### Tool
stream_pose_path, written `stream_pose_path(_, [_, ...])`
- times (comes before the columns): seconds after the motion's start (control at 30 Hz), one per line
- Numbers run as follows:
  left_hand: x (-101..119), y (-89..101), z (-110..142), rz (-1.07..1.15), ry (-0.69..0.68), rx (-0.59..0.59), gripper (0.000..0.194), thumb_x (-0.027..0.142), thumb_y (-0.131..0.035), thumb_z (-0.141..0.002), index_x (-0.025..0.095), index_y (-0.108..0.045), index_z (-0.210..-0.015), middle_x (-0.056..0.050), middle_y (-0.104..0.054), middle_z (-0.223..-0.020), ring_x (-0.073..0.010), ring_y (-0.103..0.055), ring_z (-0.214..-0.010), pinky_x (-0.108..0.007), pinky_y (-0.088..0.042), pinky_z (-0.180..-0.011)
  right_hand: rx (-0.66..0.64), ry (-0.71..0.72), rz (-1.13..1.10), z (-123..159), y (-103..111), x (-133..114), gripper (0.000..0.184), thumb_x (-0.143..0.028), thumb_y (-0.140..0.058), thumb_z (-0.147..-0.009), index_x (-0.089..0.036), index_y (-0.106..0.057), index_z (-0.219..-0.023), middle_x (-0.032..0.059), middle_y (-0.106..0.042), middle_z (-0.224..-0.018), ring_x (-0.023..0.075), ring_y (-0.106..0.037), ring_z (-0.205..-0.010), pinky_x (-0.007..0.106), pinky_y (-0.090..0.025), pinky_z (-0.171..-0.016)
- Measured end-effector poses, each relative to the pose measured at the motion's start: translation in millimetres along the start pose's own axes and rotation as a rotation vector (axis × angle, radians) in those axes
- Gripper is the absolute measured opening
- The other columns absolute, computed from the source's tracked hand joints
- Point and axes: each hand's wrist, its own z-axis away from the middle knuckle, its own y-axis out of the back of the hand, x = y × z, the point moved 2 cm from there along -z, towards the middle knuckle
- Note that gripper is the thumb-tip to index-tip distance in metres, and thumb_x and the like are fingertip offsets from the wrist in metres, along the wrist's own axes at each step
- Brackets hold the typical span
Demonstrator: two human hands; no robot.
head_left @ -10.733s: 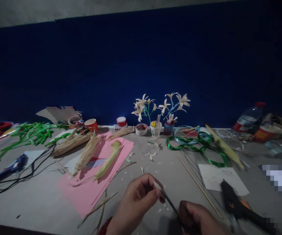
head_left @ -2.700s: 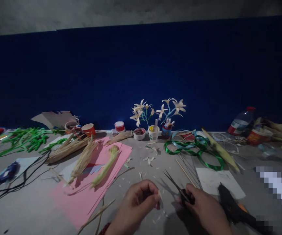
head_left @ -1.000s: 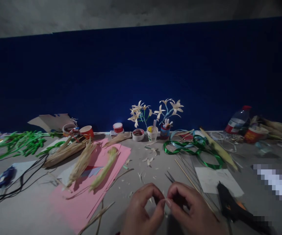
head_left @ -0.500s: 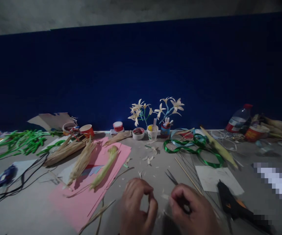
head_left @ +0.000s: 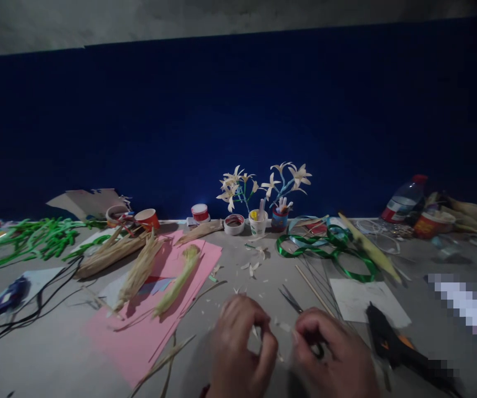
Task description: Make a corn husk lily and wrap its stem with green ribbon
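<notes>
My left hand (head_left: pixel 244 345) is above the front of the table, thumb and fingertips pressed together in a pinch. A small pale sliver shows by its fingers; I cannot tell whether it is held. To the right, my right hand (head_left: pixel 331 348) is also closed in a pinch, and what it holds is too small to make out. Scissors (head_left: pixel 291 300) lie beneath and beside the right hand, blades pointing away and one handle loop partly visible. Pale husk scraps (head_left: pixel 251 269) are scattered beyond the hands.
Pink paper (head_left: pixel 205 265) with corn husks (head_left: pixel 139 271) lies left. Behind stand husk flowers (head_left: pixel 298 176) and a white cup (head_left: pixel 258 224). Green ribbon (head_left: pixel 354 276), a black glue gun (head_left: pixel 391 342) and a bottle (head_left: pixel 404 202) are right. A blue glue gun (head_left: pixel 8 301) with cords is far left.
Both hands have shifted slightly to the right, the left one more, and they remain pinched. The scissors and the other things on the table have stayed in place.
</notes>
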Motion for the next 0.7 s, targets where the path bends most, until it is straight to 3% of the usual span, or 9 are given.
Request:
stream_pose_path(0.1, [-1.8, 4.7, -0.1, 0.114, 0.091, 0.033, 0.014, 0.009, -0.048, -0.081, 0.022, -0.049, -0.077, -0.003, -0.055, -0.074, -0.0207, -0.054, -0.073, -0.032, -0.04, -0.068, 0.002, -0.082, -0.04, -2.4, 5.7, 0.7, 0.015, -0.02, -0.052, -0.079, -0.024, -0.052, -0.065, -0.0033, -0.062, -0.06, 0.0129, -0.059, -0.051, 0.02, -0.046, -0.053])
stream_pose_path(0.23, [9.6, -1.9, -3.4, 0.246, 0.13, -0.152, 0.008, 0.014, -0.053, -0.081, 0.021, -0.053, -0.079, -0.003, -0.06, -0.077, -0.0202, -0.058, -0.078, -0.031, -0.042, -0.075, -0.052, -0.054, -0.065, -5.8, 4.3, -2.0, 0.014, -0.021, -0.053, -0.08, -0.024, -0.054, -0.065, -0.0033, -0.062, -0.059, 0.0127, -0.058, -0.05, 0.02, -0.046, -0.05])
stream_pose_path(0.3, [12.8, -6.7, -4.8, 0.213, 0.135, -0.183, 0.012, 0.012, -0.054, -0.08, 0.021, -0.052, -0.073, -0.003, -0.06, -0.073, -0.0198, -0.059, -0.077, -0.031, -0.042, -0.076, -0.051, -0.03, -0.06, -6.1, 2.2, -2.7, 0.015, -0.021, -0.052, -0.08, -0.023, -0.053, -0.065, -0.0033, -0.062, -0.06, 0.0122, -0.057, -0.05, 0.02, -0.046, -0.051])
stream_pose_path(0.43, [8.9, -8.9, -3.8, 0.078, -0.016, -0.08, 0.017, 0.006, -0.05, -0.077, 0.022, -0.047, -0.071, -0.001, -0.054, -0.067, -0.019, -0.053, -0.069, -0.035, -0.041, -0.075, -0.027, 0.042, -0.021, -6.2, 4.8, -2.6, 0.014, -0.016, -0.053, -0.079, -0.023, -0.053, -0.066, -0.0034, -0.062, -0.059, 0.0123, -0.059, -0.051, 0.02, -0.048, -0.052])
stream_pose_path(0.53, [3.5, -3.6, -1.8, 0.03, -0.066, 0.018, 0.017, 0.005, -0.047, -0.079, 0.022, -0.046, -0.076, -0.002, -0.052, -0.07, -0.0194, -0.051, -0.069, -0.035, -0.041, -0.069, 0.029, 0.01, -0.026, -7.4, 12.6, -1.4, 0.015, -0.017, -0.053, -0.079, -0.023, -0.054, -0.066, -0.0037, -0.063, -0.059, 0.0125, -0.06, -0.05, 0.019, -0.048, -0.051])
stream_pose_path(0.6, [3.3, -0.9, -1.9, 0.087, -0.035, -0.002, 0.014, 0.008, -0.046, -0.082, 0.022, -0.047, -0.081, -0.003, -0.054, -0.074, -0.0196, -0.053, -0.072, -0.033, -0.042, -0.066, 0.031, -0.022, -0.06, -8.4, 15.2, -1.0, 0.014, -0.019, -0.054, -0.079, -0.023, -0.055, -0.066, -0.0044, -0.062, -0.058, 0.0123, -0.06, -0.049, 0.019, -0.048, -0.049])
stream_pose_path(0.7, [9.8, -0.1, -4.1, 0.157, -0.079, -0.067, 0.01, 0.012, -0.05, -0.083, 0.021, -0.051, -0.088, -0.003, -0.058, -0.079, -0.0195, -0.057, -0.076, -0.037, -0.045, -0.078, -0.029, -0.027, -0.116, -8.7, 12.0, -1.0, 0.013, -0.019, -0.055, -0.08, -0.023, -0.056, -0.068, -0.0051, -0.062, -0.058, 0.0116, -0.06, -0.048, 0.018, -0.048, -0.049])
